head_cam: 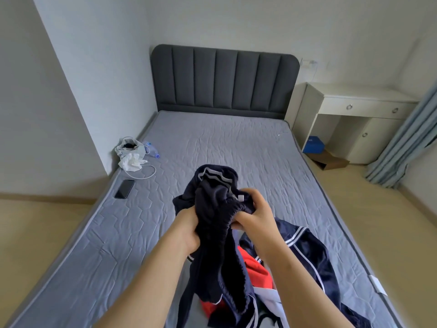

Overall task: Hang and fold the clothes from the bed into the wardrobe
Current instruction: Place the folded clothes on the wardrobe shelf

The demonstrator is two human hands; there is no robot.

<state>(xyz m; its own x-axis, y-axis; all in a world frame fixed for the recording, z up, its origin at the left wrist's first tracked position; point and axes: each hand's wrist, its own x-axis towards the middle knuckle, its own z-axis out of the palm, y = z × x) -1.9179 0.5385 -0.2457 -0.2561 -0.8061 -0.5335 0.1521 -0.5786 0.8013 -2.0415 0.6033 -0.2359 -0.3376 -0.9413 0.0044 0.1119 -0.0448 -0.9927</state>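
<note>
At the near right of the bed (236,143), a navy jacket (314,256) with white stripes lies crumpled on the grey quilted mattress, over a red garment (255,273) and some white cloth. Above this heap both hands hold up a dark navy garment (212,233) with an elastic waistband; its lower part hangs down onto the heap. The left hand (189,229) has its grip closed on a bunch of the fabric at the garment's left side. The right hand (254,214) has its grip closed on the gathered waistband, fingers curled over the edge.

Farther off, near the bed's left edge, a black phone (124,188) lies flat. Beyond it are a looped white cable (146,172), a white bag (128,147) with crumpled paper, and a clear bottle (152,150) on its side. At the far end stands the grey padded headboard (224,79). To its right is a white counter (359,102) with drawers, a blue box (313,143) beneath it, and a pale blue curtain (406,138) at the far right.
</note>
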